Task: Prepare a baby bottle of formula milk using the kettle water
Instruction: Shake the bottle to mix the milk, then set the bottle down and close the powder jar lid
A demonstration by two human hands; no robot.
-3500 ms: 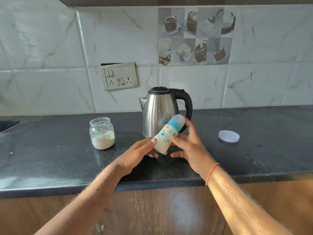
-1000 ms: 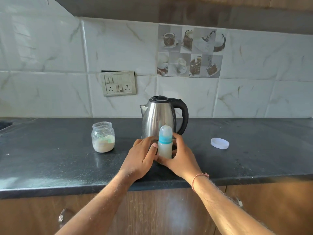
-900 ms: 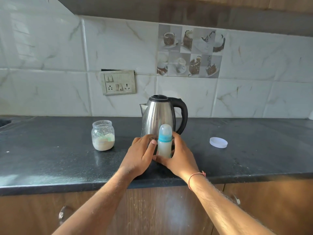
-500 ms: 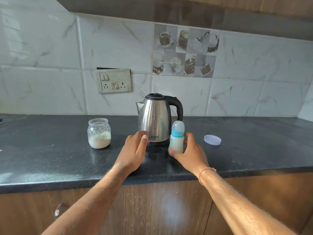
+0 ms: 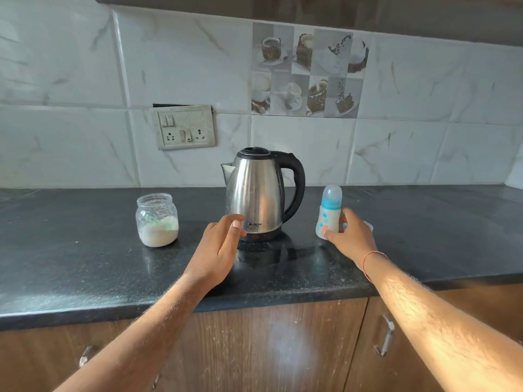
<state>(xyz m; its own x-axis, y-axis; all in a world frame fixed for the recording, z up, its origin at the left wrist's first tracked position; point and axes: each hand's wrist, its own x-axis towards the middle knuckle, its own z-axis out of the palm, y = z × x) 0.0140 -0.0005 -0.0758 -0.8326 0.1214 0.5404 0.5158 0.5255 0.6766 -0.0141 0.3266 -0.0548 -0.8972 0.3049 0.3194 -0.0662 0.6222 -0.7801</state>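
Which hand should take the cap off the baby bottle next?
Left. The right hand already grips the upright baby bottle, steadying it on the counter; the left hand is free, by the kettle.

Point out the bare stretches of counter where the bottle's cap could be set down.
Bare counter lies left of the powder jar, and more lies right of the baby bottle toward the wall corner. It is crowded around the kettle, where the left hand and right hand are.

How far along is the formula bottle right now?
Nearly done: the capped bottle stands upright, holding pale liquid, right of the kettle. The right hand grips its base; the left hand hovers open before the kettle. The powder jar remains unlidded.
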